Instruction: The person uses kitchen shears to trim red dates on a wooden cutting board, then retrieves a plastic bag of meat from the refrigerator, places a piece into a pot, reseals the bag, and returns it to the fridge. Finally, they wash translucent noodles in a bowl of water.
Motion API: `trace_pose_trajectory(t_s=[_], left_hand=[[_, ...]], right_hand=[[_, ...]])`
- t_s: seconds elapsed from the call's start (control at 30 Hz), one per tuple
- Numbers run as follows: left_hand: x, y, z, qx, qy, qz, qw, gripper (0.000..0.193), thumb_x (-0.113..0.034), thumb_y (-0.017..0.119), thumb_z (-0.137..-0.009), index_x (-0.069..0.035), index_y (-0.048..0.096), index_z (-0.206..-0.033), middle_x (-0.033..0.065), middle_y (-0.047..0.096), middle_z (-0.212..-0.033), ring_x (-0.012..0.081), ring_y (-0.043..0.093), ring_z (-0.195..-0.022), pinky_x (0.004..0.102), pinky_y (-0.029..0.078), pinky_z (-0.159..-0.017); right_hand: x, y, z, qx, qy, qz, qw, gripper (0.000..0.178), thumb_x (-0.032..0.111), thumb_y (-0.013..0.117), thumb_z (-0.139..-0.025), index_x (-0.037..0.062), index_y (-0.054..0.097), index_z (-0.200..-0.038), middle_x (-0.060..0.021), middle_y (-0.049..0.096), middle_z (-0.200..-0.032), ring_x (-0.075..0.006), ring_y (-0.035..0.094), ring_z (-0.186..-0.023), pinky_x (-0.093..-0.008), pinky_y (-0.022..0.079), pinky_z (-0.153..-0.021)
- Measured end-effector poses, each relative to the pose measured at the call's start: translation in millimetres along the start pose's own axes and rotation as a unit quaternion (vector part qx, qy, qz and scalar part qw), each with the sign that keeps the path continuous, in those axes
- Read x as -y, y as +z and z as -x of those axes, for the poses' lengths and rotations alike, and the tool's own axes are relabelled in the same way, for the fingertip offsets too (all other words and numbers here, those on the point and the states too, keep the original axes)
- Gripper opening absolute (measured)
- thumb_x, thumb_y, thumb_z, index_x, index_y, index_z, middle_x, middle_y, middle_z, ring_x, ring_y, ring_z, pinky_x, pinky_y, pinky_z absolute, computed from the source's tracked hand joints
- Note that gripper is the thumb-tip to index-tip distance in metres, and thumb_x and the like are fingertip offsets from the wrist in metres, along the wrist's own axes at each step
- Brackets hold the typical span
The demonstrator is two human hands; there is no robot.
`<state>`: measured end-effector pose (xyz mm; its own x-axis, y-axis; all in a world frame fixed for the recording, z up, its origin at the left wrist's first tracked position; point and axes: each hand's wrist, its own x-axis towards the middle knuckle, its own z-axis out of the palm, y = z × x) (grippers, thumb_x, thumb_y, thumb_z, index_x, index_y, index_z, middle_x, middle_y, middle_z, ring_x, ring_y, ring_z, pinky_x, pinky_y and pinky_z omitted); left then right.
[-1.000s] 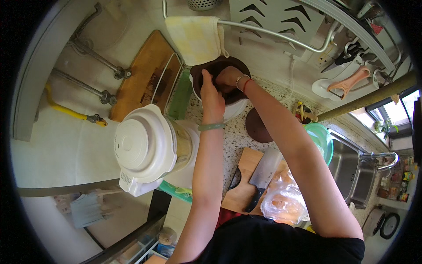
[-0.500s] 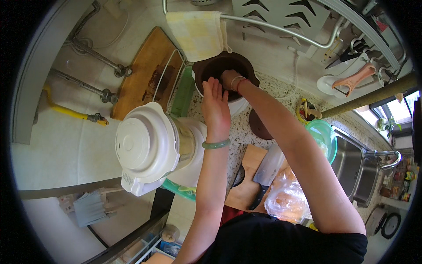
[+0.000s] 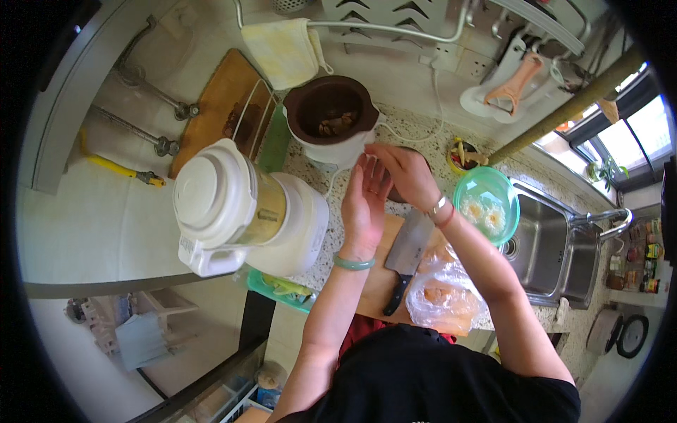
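My left hand [image 3: 364, 211], with a green bangle at its wrist, is cupped palm up, fingers apart and slightly curled. I cannot make out anything lying in it. Just over its fingertips, my right hand [image 3: 410, 180] has its fingers bent and drawn together; whatever they may pinch is hidden. Both hands are in front of a white slow cooker [image 3: 326, 149] with a dark brown inner pot [image 3: 310, 95]. Several brown chunks [image 3: 337, 125] lie at the bottom of the pot. A dark round lid [image 3: 416, 189] on the counter is partly behind my right hand.
To the left stands a white blender [image 3: 296, 225]. A cleaver [image 3: 409, 247] and a clear plastic bag [image 3: 444, 292] rest on the wooden cutting board [image 3: 374, 303]. Rightward are a green bowl [image 3: 486, 180] with pale food, a small yellow container [image 3: 465, 156] and the sink [image 3: 546, 247].
My right hand has come out of the pot and moved toward me, over my left hand. My left hand has drawn back from the pot's rim, leaving the brown chunks in view.
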<state>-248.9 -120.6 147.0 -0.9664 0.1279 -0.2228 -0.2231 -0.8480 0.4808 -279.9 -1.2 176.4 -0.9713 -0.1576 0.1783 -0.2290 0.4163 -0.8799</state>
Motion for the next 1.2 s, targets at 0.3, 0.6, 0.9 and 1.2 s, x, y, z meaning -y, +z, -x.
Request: trace_pose_trajectory(t_s=[0.3, 0.6, 0.9, 1.2], left_hand=[[88.3, -17.7, 113.8, 0.036, -0.175, -0.015, 0.984, 0.037, -0.037, 0.04, -0.102, -0.01, 0.046, -0.127, 0.0076, 0.053, -0.126, 0.0184, 0.048, -0.119, 0.0336, 0.036, -0.103], [108.8, -43.4, 189.3, 0.094, 0.159, -0.699, 0.691, 0.047, -0.007, 0.067, -0.086, -0.004, 0.053, -0.131, 0.0096, 0.059, -0.127, 0.0161, 0.052, -0.12, 0.0308, 0.039, -0.102], [98.2, -37.4, 190.8, -0.003, -0.039, -0.546, 0.837, 0.024, -0.021, 0.063, -0.094, -0.004, 0.063, -0.111, -0.003, 0.058, -0.07, 0.0032, 0.053, -0.057, 0.0191, 0.047, -0.051], [98.0, 31.0, 216.6, 0.193, 0.129, -0.638, 0.734, 0.04, -0.019, 0.067, -0.09, -0.003, 0.054, -0.124, -0.0023, 0.055, -0.075, 0.0065, 0.052, -0.061, 0.0223, 0.046, -0.056]], right_hand=[[-13.9, -24.0, 203.5, 0.035, 0.018, 0.232, 0.972, 0.05, 0.026, 0.056, -0.092, 0.0134, 0.045, -0.139, -0.0058, 0.046, -0.143, -0.0285, 0.037, -0.136, -0.049, 0.025, -0.109], [-36.1, -75.6, 323.6, 0.013, 0.131, 0.362, 0.923, 0.059, 0.027, 0.074, -0.075, 0.0145, 0.052, -0.129, -0.0095, 0.048, -0.137, -0.0272, 0.05, -0.12, -0.0453, 0.037, -0.097], [-51.5, -93.9, 321.9, -0.199, 0.185, -0.083, 0.959, 0.016, 0.016, 0.062, -0.092, -0.0003, 0.06, -0.095, -0.0058, 0.062, -0.069, -0.0135, 0.062, -0.057, -0.0288, 0.047, -0.051], [9.3, -87.4, 300.6, -0.101, 0.147, -0.326, 0.928, 0.021, 0.018, 0.062, -0.094, -0.0009, 0.062, -0.102, -0.0025, 0.063, -0.081, -0.0081, 0.061, -0.07, -0.0228, 0.049, -0.058]])
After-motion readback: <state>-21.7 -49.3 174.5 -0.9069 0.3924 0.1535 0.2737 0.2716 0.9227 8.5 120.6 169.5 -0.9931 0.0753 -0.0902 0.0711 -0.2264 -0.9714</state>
